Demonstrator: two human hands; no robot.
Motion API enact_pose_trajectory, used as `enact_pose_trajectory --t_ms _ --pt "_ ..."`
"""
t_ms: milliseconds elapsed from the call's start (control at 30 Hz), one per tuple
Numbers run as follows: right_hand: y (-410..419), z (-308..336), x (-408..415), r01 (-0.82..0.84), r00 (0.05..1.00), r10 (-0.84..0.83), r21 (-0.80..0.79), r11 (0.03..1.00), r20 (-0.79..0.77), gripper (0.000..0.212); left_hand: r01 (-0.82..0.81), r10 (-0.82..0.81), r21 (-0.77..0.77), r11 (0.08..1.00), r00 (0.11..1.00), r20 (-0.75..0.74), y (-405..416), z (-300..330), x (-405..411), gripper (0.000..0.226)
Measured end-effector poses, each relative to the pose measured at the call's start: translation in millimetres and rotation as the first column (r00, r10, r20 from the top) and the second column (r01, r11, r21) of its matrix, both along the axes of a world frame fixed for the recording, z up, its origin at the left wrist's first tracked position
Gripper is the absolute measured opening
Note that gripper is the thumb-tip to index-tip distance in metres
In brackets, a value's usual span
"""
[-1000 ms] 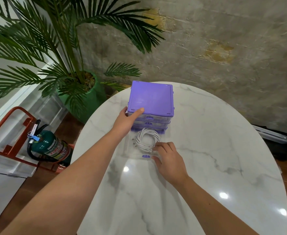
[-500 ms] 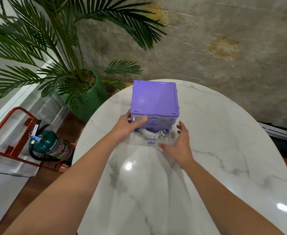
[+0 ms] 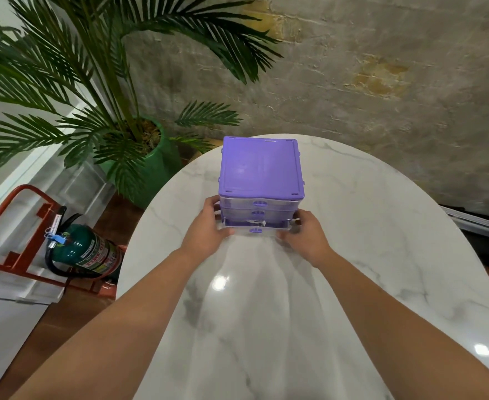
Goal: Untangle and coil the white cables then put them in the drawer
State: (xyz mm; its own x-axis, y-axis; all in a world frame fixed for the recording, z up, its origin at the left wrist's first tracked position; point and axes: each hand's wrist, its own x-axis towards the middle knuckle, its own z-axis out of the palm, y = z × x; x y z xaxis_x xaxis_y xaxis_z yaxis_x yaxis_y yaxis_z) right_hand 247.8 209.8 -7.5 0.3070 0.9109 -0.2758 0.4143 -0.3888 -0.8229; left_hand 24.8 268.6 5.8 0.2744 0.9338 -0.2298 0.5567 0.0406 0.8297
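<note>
My left hand (image 3: 208,229) and right hand (image 3: 305,235) gripped the bottom drawer (image 3: 256,225) of the light, slippery plastic drawer unit (image 3: 262,168) near the desk's (image 3: 381,226) far edge; white cables (image 3: 259,222) barely showed inside.

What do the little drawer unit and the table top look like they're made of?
Drawer unit: likely plastic, with an opaque glossy purple lid and see-through drawer fronts. Table top: marble or a marble-look surface, white with grey veins, polished, since it mirrors ceiling lights.
</note>
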Motion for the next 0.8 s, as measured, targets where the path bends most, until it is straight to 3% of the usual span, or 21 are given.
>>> enact_pose_trajectory --t_ms 133,267,600,800 --pt "5.4 -5.6 2.9 0.06 0.997 -0.06 -0.001 0.998 0.041 0.022 -0.071 0.071 0.021 0.997 0.997 -0.015 5.8 -3.9 2.3 0.05" --pt "7.9 -10.1 5.2 0.091 0.993 -0.089 -0.026 0.996 0.073 0.024 -0.084 0.087 0.044 0.996 0.994 -0.063 9.9 -8.3 2.7 0.043" --pt "-2.8 -1.4 -2.4 0.067 0.992 -0.065 -0.019 0.998 0.108 0.023 -0.059 0.06 0.032 0.998 0.997 -0.042 -2.2 -5.0 8.0 0.056" --pt "-22.9 10.3 9.0 0.005 0.985 0.017 -0.122 0.993 0.173 0.049 -0.064 0.064 -0.018 0.998 0.998 -0.018 -20.4 -9.6 15.2 0.063"
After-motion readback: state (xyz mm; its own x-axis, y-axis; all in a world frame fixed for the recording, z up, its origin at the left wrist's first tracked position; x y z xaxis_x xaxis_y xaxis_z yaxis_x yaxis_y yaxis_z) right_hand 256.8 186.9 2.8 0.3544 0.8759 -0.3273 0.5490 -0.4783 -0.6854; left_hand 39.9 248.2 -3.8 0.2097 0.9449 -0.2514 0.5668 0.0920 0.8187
